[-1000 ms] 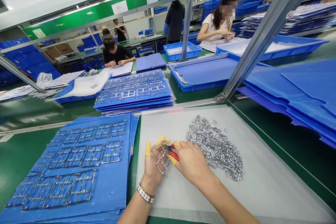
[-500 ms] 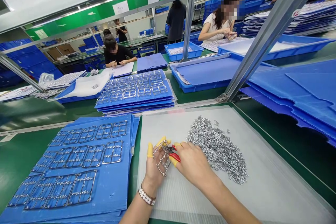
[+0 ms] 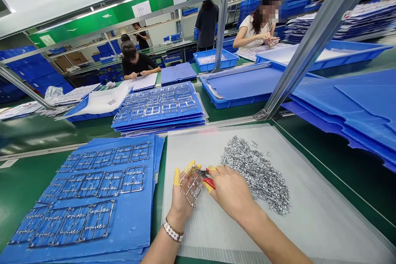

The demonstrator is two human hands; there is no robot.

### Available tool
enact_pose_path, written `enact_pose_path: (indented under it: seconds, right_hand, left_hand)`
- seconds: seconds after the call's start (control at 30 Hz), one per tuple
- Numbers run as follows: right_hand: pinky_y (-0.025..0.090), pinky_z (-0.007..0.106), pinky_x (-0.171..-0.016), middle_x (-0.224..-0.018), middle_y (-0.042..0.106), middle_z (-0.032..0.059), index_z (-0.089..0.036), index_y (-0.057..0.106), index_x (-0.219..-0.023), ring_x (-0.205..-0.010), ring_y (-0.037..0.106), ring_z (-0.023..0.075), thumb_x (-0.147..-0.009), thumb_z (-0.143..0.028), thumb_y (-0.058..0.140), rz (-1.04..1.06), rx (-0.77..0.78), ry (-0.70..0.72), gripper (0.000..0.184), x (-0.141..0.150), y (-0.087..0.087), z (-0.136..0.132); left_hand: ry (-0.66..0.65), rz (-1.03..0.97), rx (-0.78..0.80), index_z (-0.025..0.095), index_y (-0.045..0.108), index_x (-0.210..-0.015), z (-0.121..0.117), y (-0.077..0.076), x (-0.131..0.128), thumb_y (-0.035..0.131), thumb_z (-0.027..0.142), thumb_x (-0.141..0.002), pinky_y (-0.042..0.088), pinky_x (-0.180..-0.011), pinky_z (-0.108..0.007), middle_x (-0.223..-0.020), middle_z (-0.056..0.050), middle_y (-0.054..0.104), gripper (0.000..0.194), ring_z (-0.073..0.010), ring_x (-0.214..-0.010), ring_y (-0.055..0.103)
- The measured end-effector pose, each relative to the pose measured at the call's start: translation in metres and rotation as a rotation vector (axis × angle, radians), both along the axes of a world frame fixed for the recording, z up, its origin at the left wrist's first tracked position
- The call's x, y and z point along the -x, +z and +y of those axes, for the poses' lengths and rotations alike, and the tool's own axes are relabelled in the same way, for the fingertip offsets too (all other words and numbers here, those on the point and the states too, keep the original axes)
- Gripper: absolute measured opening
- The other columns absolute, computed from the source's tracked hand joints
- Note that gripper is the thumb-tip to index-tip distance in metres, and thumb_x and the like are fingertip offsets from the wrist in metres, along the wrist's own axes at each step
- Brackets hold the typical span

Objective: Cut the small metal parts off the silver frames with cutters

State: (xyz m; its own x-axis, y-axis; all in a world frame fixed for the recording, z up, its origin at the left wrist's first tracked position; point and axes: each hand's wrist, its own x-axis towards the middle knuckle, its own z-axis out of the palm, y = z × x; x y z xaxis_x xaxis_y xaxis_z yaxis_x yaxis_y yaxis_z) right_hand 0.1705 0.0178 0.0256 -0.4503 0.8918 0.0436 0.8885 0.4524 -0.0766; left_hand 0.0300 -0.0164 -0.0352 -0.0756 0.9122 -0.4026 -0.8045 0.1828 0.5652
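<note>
Metal frame (image 3: pixel 192 189) sits pinched in left hand (image 3: pixel 181 202) above plastic sheet (image 3: pixel 309 214); right hand (image 3: pixel 230 192) clamps red-handled cutters (image 3: pixel 208 182), tips apparently at frame's edge, near pile of metal pieces (image 3: pixel 255 175).

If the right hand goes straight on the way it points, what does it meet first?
The metal frame held in the left hand; the right hand has its red-handled cutters seemingly at the frame's edge already, though depth is hard to judge.
</note>
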Motion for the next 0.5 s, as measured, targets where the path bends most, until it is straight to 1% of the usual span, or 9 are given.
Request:
enact_pose_path:
  seconds: [0.13, 0.27, 0.5]
  right_hand:
    - [0.040, 0.037, -0.075, -0.091, 0.068, 0.0090, -0.018, 0.065, -0.097, -0.091, 0.061, 0.0274, -0.084, -0.029, 0.059, -0.002, 0.040, -0.017, 0.017, -0.009, -0.009, -0.006]
    - [0.039, 0.039, -0.078, -0.093, 0.068, 0.0087, -0.018, 0.064, -0.100, -0.094, 0.060, 0.0285, -0.086, -0.029, 0.057, 0.016, 0.081, -0.007, 0.019, -0.008, -0.017, -0.012]
    - [0.037, 0.039, -0.080, -0.095, 0.067, 0.0095, -0.018, 0.064, -0.100, -0.095, 0.059, 0.0284, -0.086, -0.031, 0.057, 0.024, 0.095, -0.002, 0.021, -0.002, -0.015, -0.012]
  left_hand:
    - [-0.002, -0.102, -0.019, 0.014, 0.066, -0.115, 0.002, 0.006, 0.002, 0.045, 0.061, -0.086, 0.047, -0.092, -0.037, -0.119, -0.014, 0.065, 0.059, -0.0254, -0.100, 0.064]
    - [0.018, -0.120, -0.039, 0.014, 0.065, -0.116, 0.003, 0.009, 0.002, 0.046, 0.059, -0.086, 0.048, -0.090, -0.036, -0.118, -0.014, 0.066, 0.057, -0.0258, -0.099, 0.065]
    - [0.061, -0.074, -0.046, 0.014, 0.066, -0.114, 0.002, 0.009, 0.001, 0.047, 0.059, -0.086, 0.048, -0.094, -0.036, -0.116, -0.014, 0.067, 0.056, -0.0250, -0.098, 0.066]
